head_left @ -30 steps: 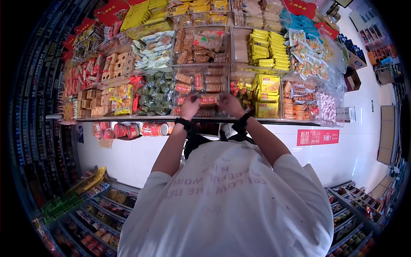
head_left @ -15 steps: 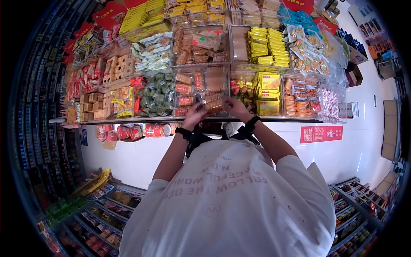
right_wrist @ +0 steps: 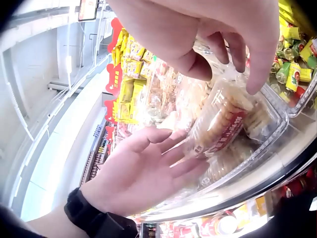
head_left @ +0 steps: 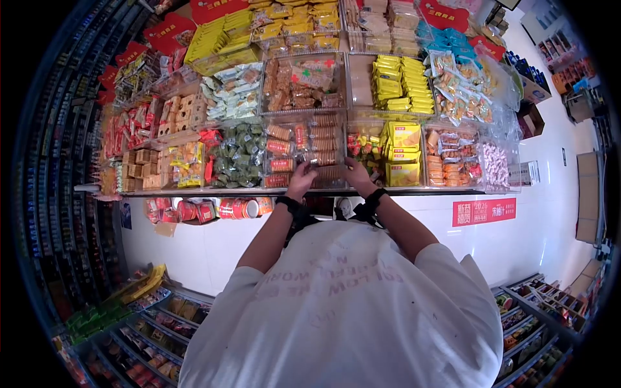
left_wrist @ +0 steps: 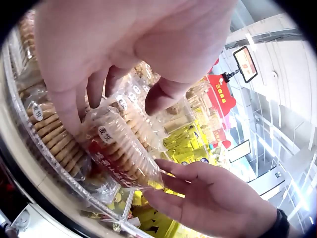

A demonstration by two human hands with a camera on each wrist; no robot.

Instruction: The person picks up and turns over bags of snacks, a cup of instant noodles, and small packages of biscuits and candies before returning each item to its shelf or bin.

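A clear-wrapped roll of biscuits [left_wrist: 121, 151] with a red printed label lies between my two hands over a bin of similar packs. My left hand [head_left: 300, 183] is at its left end; in the right wrist view its fingers [right_wrist: 174, 154] reach out fairly straight along the wrapper, thumb apart. At the other end is my right hand [head_left: 360, 178], whose extended fingers [left_wrist: 171, 201] touch the pack in the left wrist view. More biscuit rolls [head_left: 323, 121] lie in a column behind, and red-labelled packs [head_left: 279, 147] fill the bin's left side.
Clear-walled bins stand in rows: green-wrapped sweets [head_left: 235, 158] to the left, yellow boxes [head_left: 405, 152] to the right, brown snacks [head_left: 284, 84] behind. The display's front edge [head_left: 259, 192] runs just before my wrists. Red tins [head_left: 236, 208] sit below it.
Both hands first reached for a red-labelled pack at the bin's front, then held a biscuit roll raised and tilted. Now the roll is lower and level in the right column, with hands at its ends.
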